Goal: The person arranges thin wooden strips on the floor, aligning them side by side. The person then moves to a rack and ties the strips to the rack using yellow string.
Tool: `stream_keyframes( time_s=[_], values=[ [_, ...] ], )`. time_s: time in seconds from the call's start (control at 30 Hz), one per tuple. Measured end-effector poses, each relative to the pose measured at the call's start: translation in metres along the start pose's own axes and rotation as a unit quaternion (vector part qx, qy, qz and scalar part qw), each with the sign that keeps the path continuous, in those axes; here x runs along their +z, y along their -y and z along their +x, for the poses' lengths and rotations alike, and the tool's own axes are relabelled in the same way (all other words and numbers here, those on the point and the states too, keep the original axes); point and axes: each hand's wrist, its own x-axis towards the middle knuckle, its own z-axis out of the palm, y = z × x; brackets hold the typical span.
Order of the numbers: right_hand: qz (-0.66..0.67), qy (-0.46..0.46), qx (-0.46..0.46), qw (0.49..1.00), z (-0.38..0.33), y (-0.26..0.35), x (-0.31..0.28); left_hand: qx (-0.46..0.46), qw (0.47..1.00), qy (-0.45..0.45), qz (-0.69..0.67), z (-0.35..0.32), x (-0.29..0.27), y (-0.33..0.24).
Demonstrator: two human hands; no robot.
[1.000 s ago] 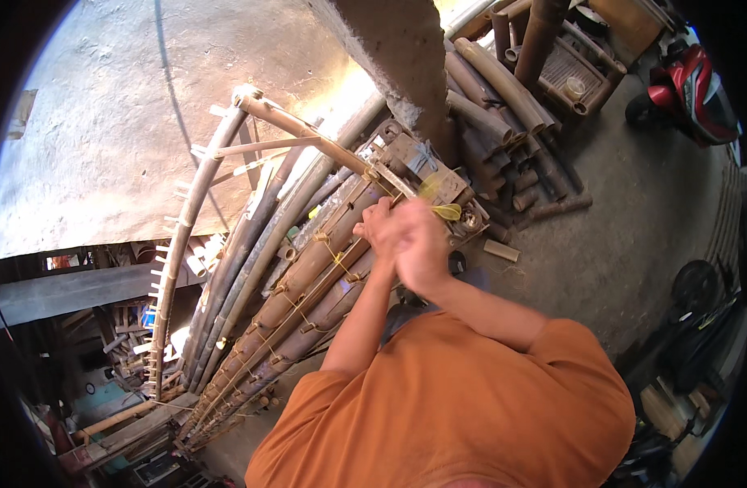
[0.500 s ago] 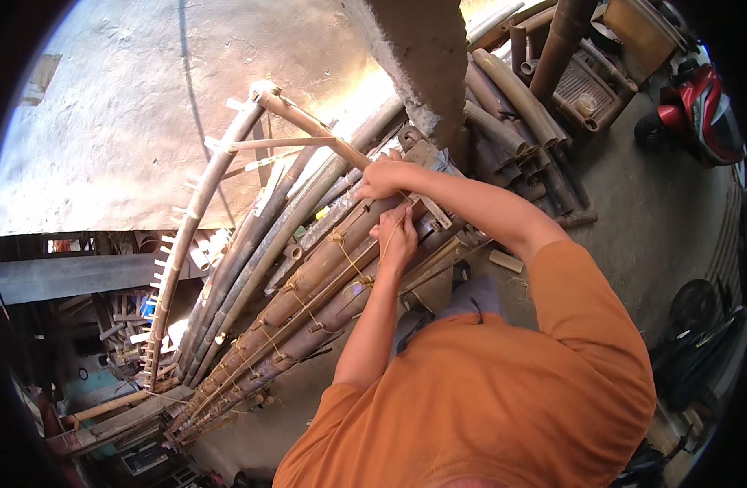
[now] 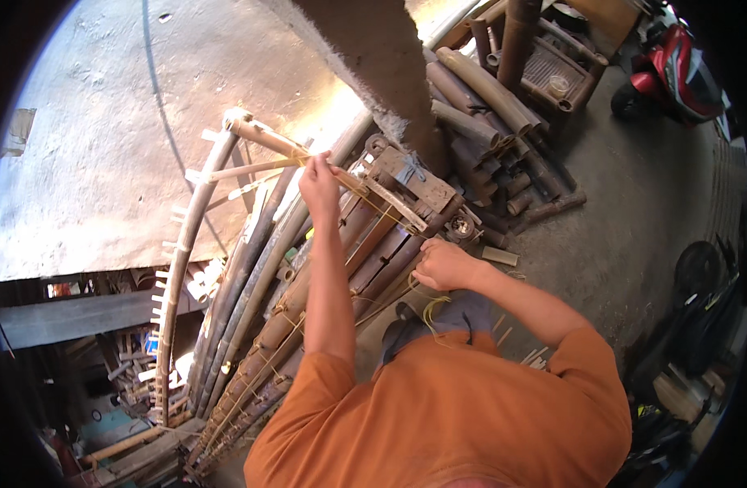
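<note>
A bamboo frame leans by the wall, with a curved pole (image 3: 196,220) bearing several short pegs, an upper bar (image 3: 268,140) and a thin bamboo brace (image 3: 255,169). My left hand (image 3: 319,187) is raised at the joint of brace and bar, fingers pinched on a thin yellow cord (image 3: 359,193). The cord slants along the bar towards my right hand. Closer to my body, my right hand (image 3: 445,265) is closed round the cord, whose loose yellow ends (image 3: 432,307) dangle below it. The grip inside that fist is partly hidden.
Long bamboo poles (image 3: 286,307), bound with cord, run from lower left to a worn wooden block (image 3: 426,189). A concrete pillar (image 3: 373,57) stands ahead. Cut bamboo (image 3: 487,89) is piled beyond it, near a red motorbike (image 3: 676,77) at the right.
My hands were close together over the poles and have moved apart. The left went up and left to the frame joint; the right came down and right towards my body.
</note>
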Motion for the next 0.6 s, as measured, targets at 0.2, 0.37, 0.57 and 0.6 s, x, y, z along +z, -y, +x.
stream_keyframes(
  time_s=[0.2,0.37,0.57,0.6],
  values=[
    [-0.094,0.018,0.025,0.995,0.009,0.025,0.015,0.068,0.940,0.033,0.332,0.032,-0.027,0.117],
    [-0.051,-0.080,0.139,0.986,0.020,0.102,0.087,0.055,0.931,0.088,0.350,-0.035,-0.158,0.057],
    [0.627,0.180,0.369,0.662,0.050,0.211,0.240,-0.102,0.858,0.169,0.474,-0.182,-0.342,0.068],
    [0.755,0.069,0.419,0.499,0.055,0.224,0.255,-0.067,0.880,0.209,0.421,-0.213,-0.358,0.094]
  ],
)
